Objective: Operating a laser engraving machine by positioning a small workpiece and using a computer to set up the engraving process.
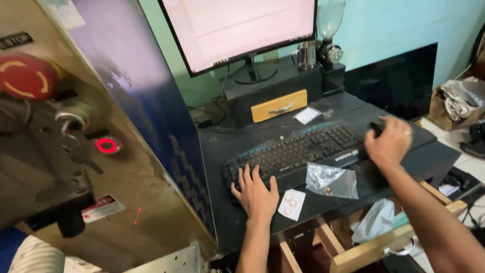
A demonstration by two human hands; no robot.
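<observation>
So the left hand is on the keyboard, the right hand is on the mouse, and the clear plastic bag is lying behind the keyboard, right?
Not quite. In the head view the clear plastic bag lies in front of the keyboard, on the near side, not behind it. The left hand on the keys and right hand on the mouse are correct.

Mouse [375, 127] mostly hidden under right hand [389, 142]; monitor [237, 30] top cut off.

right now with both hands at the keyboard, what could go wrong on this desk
1. The small white card with rings on it lies right beside the left hand near the desk's front edge; a sideways nudge might push it off.
2. The clear plastic bag overlaps the keyboard edge between the hands and could be swept aside, perhaps spilling its small contents.
3. The right hand on the mouse works near the desk's right edge.
</observation>
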